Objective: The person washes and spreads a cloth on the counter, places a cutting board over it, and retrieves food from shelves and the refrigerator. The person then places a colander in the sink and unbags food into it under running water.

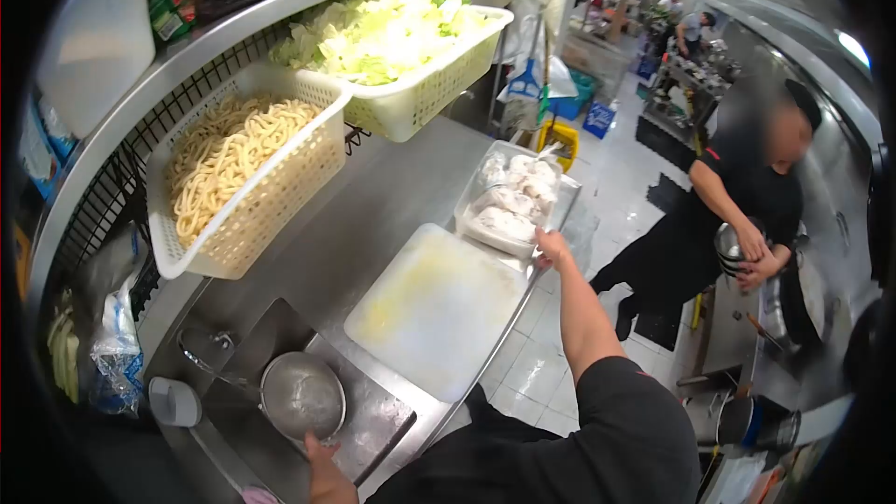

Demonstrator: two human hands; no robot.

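Observation:
My right hand (553, 248) is closed on the near corner of a clear plastic container (508, 245), which holds white food in thin plastic bags. This container stands at the far right end of the steel counter. At the lower left, my left hand (323, 455) is at the near rim of a round metal bowl (303, 397), thumb side showing and the other fingers hidden. The bowl is over the sink (373, 411). Between my hands lies a white cutting board (439, 308) with yellowish stains.
Above the counter are a white basket of thick noodles (245, 154) and a basket of chopped lettuce (387, 33). A faucet (210, 345) is behind the bowl. To the right, a co-worker (747, 177) in black holds metal bowls (730, 247) across the tiled aisle (541, 355).

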